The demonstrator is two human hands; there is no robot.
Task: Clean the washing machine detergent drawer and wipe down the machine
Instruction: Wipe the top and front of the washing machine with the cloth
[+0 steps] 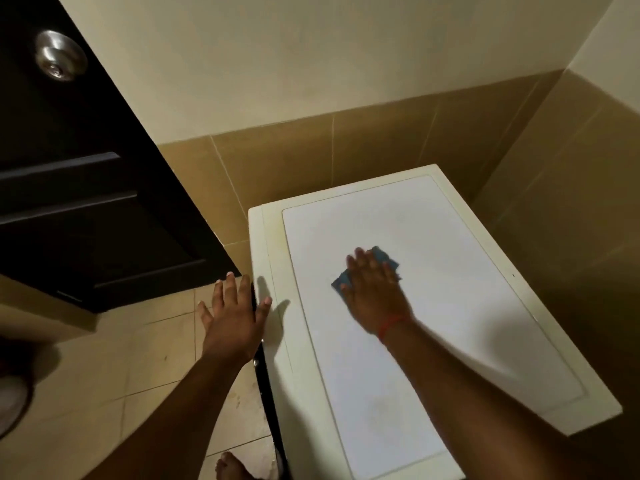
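The white washing machine [450, 306] fills the lower right, seen from above, with its flat top facing me. My right hand [372, 289] lies flat on the middle of that top, fingers straight, pressing a blue cloth [382, 258] that shows beyond my fingertips and beside my thumb. A red band circles that wrist. My left hand [232, 313] is spread open at the machine's front left edge, thumb touching the top edge and fingers out over the floor. The detergent drawer is not in view.
A dark wooden door [86, 185] with a round metal knob [60, 59] stands at the left, close to the machine's corner. Brown tiled walls [346, 150] enclose the machine behind and at the right. Beige floor tiles [138, 358] and my bare foot [230, 467] are below.
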